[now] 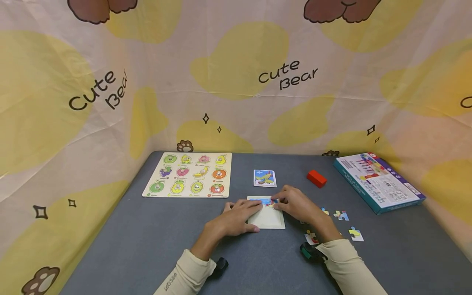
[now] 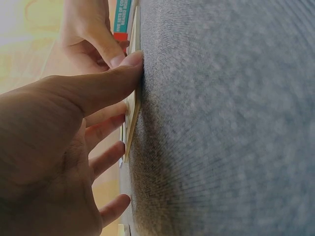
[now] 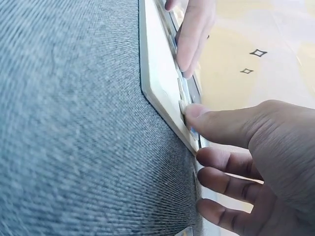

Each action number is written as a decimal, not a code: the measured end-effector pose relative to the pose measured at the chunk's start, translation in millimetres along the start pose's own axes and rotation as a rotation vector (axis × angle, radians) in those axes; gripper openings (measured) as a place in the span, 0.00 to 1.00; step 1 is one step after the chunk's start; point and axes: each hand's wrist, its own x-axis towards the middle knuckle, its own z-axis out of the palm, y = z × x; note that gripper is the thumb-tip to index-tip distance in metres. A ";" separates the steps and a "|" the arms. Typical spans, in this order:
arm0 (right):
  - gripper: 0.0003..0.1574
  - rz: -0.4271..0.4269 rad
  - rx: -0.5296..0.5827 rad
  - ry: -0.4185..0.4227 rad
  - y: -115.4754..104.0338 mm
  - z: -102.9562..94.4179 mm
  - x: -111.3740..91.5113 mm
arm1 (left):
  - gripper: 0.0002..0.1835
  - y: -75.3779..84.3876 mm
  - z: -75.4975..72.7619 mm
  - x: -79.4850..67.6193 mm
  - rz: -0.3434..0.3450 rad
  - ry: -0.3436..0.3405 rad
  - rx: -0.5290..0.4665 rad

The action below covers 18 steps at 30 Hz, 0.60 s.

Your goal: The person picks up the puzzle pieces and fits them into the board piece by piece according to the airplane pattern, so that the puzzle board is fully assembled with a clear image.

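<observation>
A small cream puzzle tray (image 1: 272,219) lies in front of me, with a blue-topped strip of puzzle pieces (image 1: 266,202) along its far edge. My left hand (image 1: 234,219) rests over the tray's left side. Its extended fingers touch the joined pieces, and its thumb lies at the near left corner. At the far right corner my right hand (image 1: 295,201) pinches a puzzle piece (image 3: 182,106) between thumb and index finger. The piece sits slightly raised at the end of the strip, partly covered by the fingers. The right hand's other fingers stay beyond the tray's edge.
Loose puzzle pieces (image 1: 355,234) lie right of the tray, some under the right forearm. Behind it is a picture card (image 1: 264,178) with an airplane. A fruit board (image 1: 188,176) lies back left; a red block (image 1: 316,178) and a flat box (image 1: 380,182) are at right.
</observation>
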 end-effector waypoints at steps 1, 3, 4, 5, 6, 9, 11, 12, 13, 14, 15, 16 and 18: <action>0.17 0.005 0.001 0.000 -0.1 -0.3 -0.1 | 0.40 0.0 0.0 0.0 0.000 0.001 -0.001; 0.18 0.000 0.002 -0.002 0.0 -0.6 -0.2 | 0.40 -0.1 -0.1 -0.1 0.000 0.003 0.000; 0.18 0.002 0.001 -0.002 -0.1 -0.6 -0.1 | 0.40 -0.2 -0.2 -0.2 0.000 0.004 0.001; 0.18 -0.003 -0.004 -0.003 -0.1 -0.5 0.1 | 0.40 -0.3 -0.3 -0.3 0.000 0.005 0.002; 0.18 -0.009 -0.009 -0.004 -0.2 -0.3 0.2 | 0.40 -0.5 -0.3 -0.4 0.000 0.005 0.002; 0.18 -0.020 -0.028 0.001 -1.2 0.3 0.5 | 0.40 -0.8 -0.3 -0.6 0.000 0.005 0.002; 0.18 -0.019 -0.042 0.008 -2.3 0.4 0.1 | 0.40 -0.8 -0.5 -0.6 -0.001 0.005 0.002; 0.18 -0.019 -0.048 0.012 -2.8 0.5 -0.2 | 0.40 -0.7 -0.6 -0.7 -0.001 0.004 0.002; 0.18 -0.018 -0.055 0.016 -3.5 0.3 -0.5 | 0.40 -0.6 -0.7 -0.6 -0.001 0.003 0.001; 0.18 -0.017 -0.063 0.019 -4.0 0.2 -0.8 | 0.40 -0.5 -0.7 -0.6 0.000 0.002 0.001; 0.18 -0.017 -0.070 0.022 -4.4 0.3 -1.1 | 0.40 -0.5 -0.6 -0.5 0.001 0.001 0.003; 0.18 -0.015 -0.076 0.024 -5.0 0.2 -1.4 | 0.40 -0.4 -0.6 -0.5 0.001 0.000 0.004; 0.18 -0.018 -0.088 0.026 -5.0 0.5 -1.7 | 0.39 -0.3 -0.2 -0.3 0.002 -0.001 0.008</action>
